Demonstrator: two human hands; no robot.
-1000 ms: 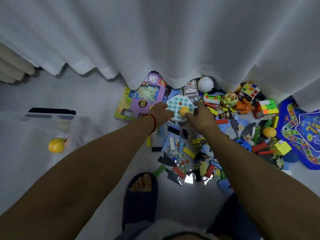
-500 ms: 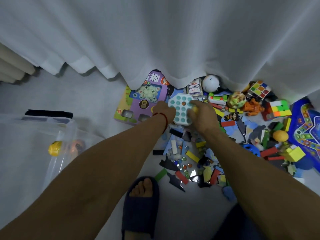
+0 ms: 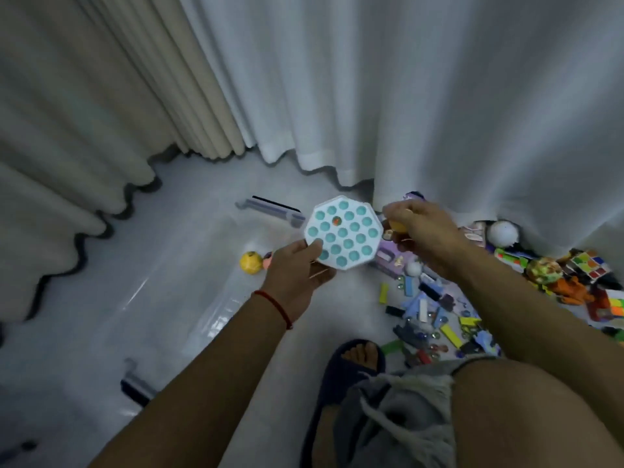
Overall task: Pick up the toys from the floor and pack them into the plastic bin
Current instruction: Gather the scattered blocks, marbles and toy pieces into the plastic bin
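My left hand (image 3: 299,270) grips the near edge of a white octagonal board with teal dimples (image 3: 344,236), held in the air above the far end of the clear plastic bin (image 3: 216,319). A small orange piece sits in one dimple. My right hand (image 3: 422,231) is closed around a yellow ball (image 3: 395,227) just right of the board. Inside the bin lie a yellow ball (image 3: 251,262) and a small pink toy (image 3: 267,260). A heap of toys (image 3: 439,309) covers the floor at the right.
White and beige curtains (image 3: 337,79) hang to the floor behind. A white ball (image 3: 503,234), colour cubes (image 3: 589,268), blocks and marbles lie at the right. My foot in a dark slipper (image 3: 354,363) stands beside the bin. The bin's black latch (image 3: 135,391) is near left.
Both hands have lifted off the toy pile and moved left, carrying the dimpled board and the yellow ball toward the bin. The view has swung left, so the bin is central.
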